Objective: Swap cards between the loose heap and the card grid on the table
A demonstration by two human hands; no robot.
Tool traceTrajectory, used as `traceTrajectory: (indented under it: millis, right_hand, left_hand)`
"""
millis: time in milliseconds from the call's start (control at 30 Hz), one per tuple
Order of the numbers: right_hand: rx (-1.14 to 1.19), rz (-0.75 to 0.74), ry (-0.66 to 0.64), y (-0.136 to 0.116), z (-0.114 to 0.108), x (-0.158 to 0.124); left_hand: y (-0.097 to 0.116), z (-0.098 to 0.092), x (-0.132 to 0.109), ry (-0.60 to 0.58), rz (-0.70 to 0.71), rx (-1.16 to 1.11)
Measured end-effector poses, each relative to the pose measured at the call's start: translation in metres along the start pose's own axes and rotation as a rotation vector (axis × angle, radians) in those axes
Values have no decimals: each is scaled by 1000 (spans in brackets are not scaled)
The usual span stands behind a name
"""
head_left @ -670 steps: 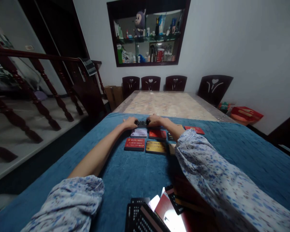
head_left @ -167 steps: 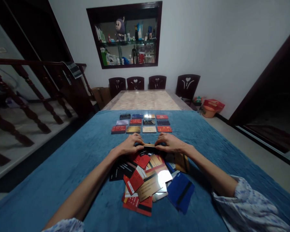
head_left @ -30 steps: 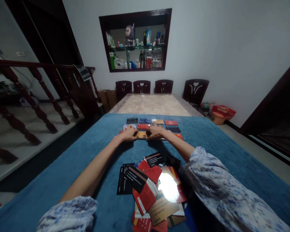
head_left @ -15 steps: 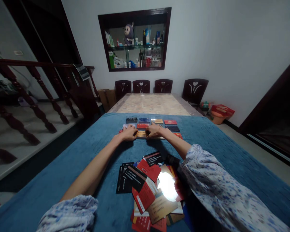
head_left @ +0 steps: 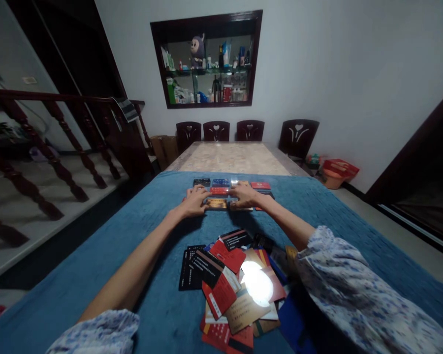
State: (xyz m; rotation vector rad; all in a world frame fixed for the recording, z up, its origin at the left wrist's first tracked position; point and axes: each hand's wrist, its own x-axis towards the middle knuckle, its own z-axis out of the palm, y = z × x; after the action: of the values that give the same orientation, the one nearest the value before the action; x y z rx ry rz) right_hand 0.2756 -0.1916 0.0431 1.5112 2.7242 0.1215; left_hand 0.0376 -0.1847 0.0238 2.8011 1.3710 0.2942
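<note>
Rows of cards lie on the blue cloth ahead of me. At the middle of the nearest row is a gold card [head_left: 216,203], with a red card [head_left: 219,191] and a blue card [head_left: 220,182] behind it. My left hand [head_left: 195,200] rests by the gold card's left edge, fingers apart, covering cards beneath. My right hand [head_left: 245,195] spreads over cards just right of the gold one, its thumb near a card in the front row. Neither hand visibly grips anything. Closer to me lies a loose heap of cards, including a black card [head_left: 208,265] and a red card [head_left: 219,296].
A bright light spot [head_left: 257,284] falls on the heap. Dark and blue items [head_left: 295,314] lie partly under my right sleeve. The blue cloth [head_left: 143,221] covers the near table; bare tabletop [head_left: 232,157] shows beyond, with chairs [head_left: 216,132] behind.
My right hand has shifted right, off the gold card, and its fingers have spread. My left hand has moved slightly left and loosened, so more of the gold card shows.
</note>
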Motion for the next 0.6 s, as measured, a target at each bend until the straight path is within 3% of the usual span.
traceTrajectory:
  millis: [333,600]
  right_hand:
    - [104,13,81,-1,7,-60]
    - [197,-67,108,-4,30,-100]
  left_hand:
    - [25,16,-42,112,-10,-43]
    - [62,20,-68,119,36,-60]
